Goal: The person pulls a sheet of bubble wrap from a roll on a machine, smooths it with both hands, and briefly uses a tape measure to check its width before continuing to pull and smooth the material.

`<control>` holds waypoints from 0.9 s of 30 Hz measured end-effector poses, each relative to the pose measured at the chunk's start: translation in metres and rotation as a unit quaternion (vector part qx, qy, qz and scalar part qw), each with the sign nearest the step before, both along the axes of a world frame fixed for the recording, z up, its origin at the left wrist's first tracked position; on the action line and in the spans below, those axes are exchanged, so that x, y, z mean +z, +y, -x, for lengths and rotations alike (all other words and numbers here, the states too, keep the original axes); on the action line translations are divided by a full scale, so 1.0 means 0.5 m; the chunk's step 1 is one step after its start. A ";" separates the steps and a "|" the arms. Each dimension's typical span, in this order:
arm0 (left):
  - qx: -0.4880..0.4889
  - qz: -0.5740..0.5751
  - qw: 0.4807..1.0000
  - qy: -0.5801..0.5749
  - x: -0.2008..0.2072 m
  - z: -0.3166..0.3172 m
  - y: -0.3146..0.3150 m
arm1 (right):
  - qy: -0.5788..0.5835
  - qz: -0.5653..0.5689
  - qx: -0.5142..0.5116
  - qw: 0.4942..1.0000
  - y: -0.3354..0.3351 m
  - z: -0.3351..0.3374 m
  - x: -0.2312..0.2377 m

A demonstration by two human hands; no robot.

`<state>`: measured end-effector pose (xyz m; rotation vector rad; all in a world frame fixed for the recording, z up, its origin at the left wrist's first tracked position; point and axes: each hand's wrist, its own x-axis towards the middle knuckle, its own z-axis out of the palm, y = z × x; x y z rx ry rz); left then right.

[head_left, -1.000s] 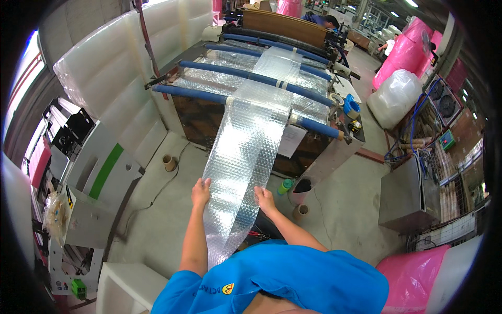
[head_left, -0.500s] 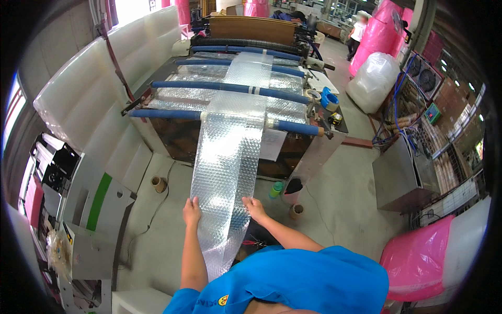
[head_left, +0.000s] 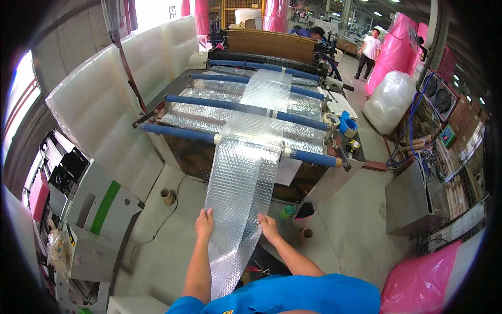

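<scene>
A long strip of clear bubble wrap (head_left: pixel 244 178) hangs from the front blue roller (head_left: pixel 180 132) of a machine and slopes down toward me. My left hand (head_left: pixel 205 224) is closed on the strip's left edge, thumb on top. At about the same height, my right hand (head_left: pixel 268 228) pinches the right edge. Between the two hands the film is stretched fairly flat, and below them it runs down to my body. Most of my fingers are hidden behind the wrap.
More blue rollers (head_left: pixel 225 104) cross the machine, with tape rolls (head_left: pixel 348 125) on its right side. Cardboard cores (head_left: pixel 167 197) and a green bottle (head_left: pixel 287 211) stand on the floor. Large wrapped rolls (head_left: pixel 388 102) and a person (head_left: pixel 370 52) are at the back right.
The whole view has shifted, so the machine and strip appear further right and lower. Both hands keep their hold on the bubble wrap's edges. The person at the back shows more fully.
</scene>
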<state>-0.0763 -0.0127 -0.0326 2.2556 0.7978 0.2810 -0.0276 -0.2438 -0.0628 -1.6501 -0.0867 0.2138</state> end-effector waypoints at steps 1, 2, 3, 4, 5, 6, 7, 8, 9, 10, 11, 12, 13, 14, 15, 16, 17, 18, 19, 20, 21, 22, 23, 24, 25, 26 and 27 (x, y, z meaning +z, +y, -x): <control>-0.006 -0.002 1.000 -0.004 0.011 -0.025 -0.004 | -0.015 -0.012 -0.007 1.000 -0.003 -0.024 0.004; -0.007 -0.005 1.000 -0.019 0.019 -0.053 -0.008 | 0.022 -0.048 0.025 0.998 -0.016 -0.055 -0.011; -0.003 -0.010 0.999 -0.032 0.019 -0.072 -0.003 | 0.077 -0.070 0.074 0.992 -0.031 -0.075 0.010; 0.001 -0.014 0.999 -0.044 0.021 -0.093 0.002 | 0.131 -0.091 0.123 0.979 -0.059 -0.100 0.035; 0.005 -0.015 0.998 -0.059 0.033 -0.112 0.001 | 0.187 -0.115 0.167 0.961 -0.098 -0.124 0.064; 0.008 -0.016 0.997 -0.071 0.052 -0.131 -0.004 | 0.233 -0.020 0.222 0.946 -0.167 -0.160 0.084; 0.010 -0.015 0.996 -0.082 0.070 -0.148 -0.009 | 0.296 0.069 0.234 0.924 -0.251 -0.203 0.069; -0.003 -0.005 0.996 -0.087 0.084 -0.169 -0.014 | 0.267 0.229 0.197 0.915 -0.363 -0.256 0.016; 0.001 0.002 0.996 -0.088 0.095 -0.181 -0.006 | 0.152 0.372 0.110 0.909 -0.432 -0.269 0.075; -0.002 0.012 0.995 -0.097 0.108 -0.204 -0.002 | 0.075 0.486 -0.161 0.856 -0.498 -0.276 0.098; -0.014 0.011 0.994 -0.109 0.120 -0.236 -0.004 | -0.031 0.488 -0.361 0.794 -0.616 -0.318 0.050; -0.009 0.007 0.993 -0.114 0.120 -0.255 -0.001 | -0.029 0.396 -0.444 0.803 -0.639 -0.351 0.123; -0.008 0.004 0.993 -0.120 0.122 -0.270 0.001 | -0.110 0.323 -0.502 0.795 -0.603 -0.359 0.219; -0.021 0.011 0.990 -0.137 0.134 -0.300 -0.006 | -0.206 0.313 -0.470 0.799 -0.630 -0.390 0.246; -0.020 0.016 0.988 -0.153 0.146 -0.321 -0.005 | -0.301 0.297 -0.422 0.802 -0.637 -0.430 0.267; -0.020 0.020 0.985 -0.169 0.153 -0.332 -0.003 | -0.316 0.377 -0.375 0.785 -0.633 -0.463 0.277; -0.030 0.050 0.986 -0.157 0.151 -0.334 0.002 | -0.333 0.454 -0.320 0.762 -0.615 -0.499 0.294; -0.040 0.080 0.985 -0.150 0.152 -0.335 0.012 | -0.351 0.525 -0.264 0.729 -0.599 -0.532 0.308; -0.051 0.109 0.982 -0.143 0.150 -0.331 0.021 | -0.288 0.551 -0.223 0.751 -0.611 -0.568 0.291; -0.068 0.146 0.976 -0.146 0.144 -0.323 0.026 | -0.223 0.572 -0.187 0.767 -0.641 -0.607 0.254; -0.086 0.180 0.969 -0.148 0.132 -0.301 0.027 | -0.156 0.589 -0.149 0.779 -0.670 -0.642 0.220; -0.101 0.213 0.961 -0.147 0.115 -0.269 0.030 | -0.174 0.549 -0.159 0.802 -0.686 -0.664 0.196; -0.115 0.228 0.960 -0.112 0.099 -0.232 0.038 | -0.122 0.531 -0.170 0.821 -0.675 -0.676 0.203; -0.120 0.243 0.959 -0.077 0.085 -0.182 0.046 | -0.061 0.536 -0.165 0.826 -0.631 -0.668 0.244; -0.114 0.236 0.965 -0.030 0.073 -0.140 0.047 | 0.000 0.542 -0.167 0.824 -0.598 -0.659 0.282; -0.115 0.232 0.966 0.019 0.065 -0.107 0.044 | -0.008 0.571 -0.164 0.804 -0.603 -0.663 0.287; -0.084 0.249 0.964 0.046 0.058 -0.076 0.045 | -0.017 0.600 -0.158 0.784 -0.616 -0.668 0.281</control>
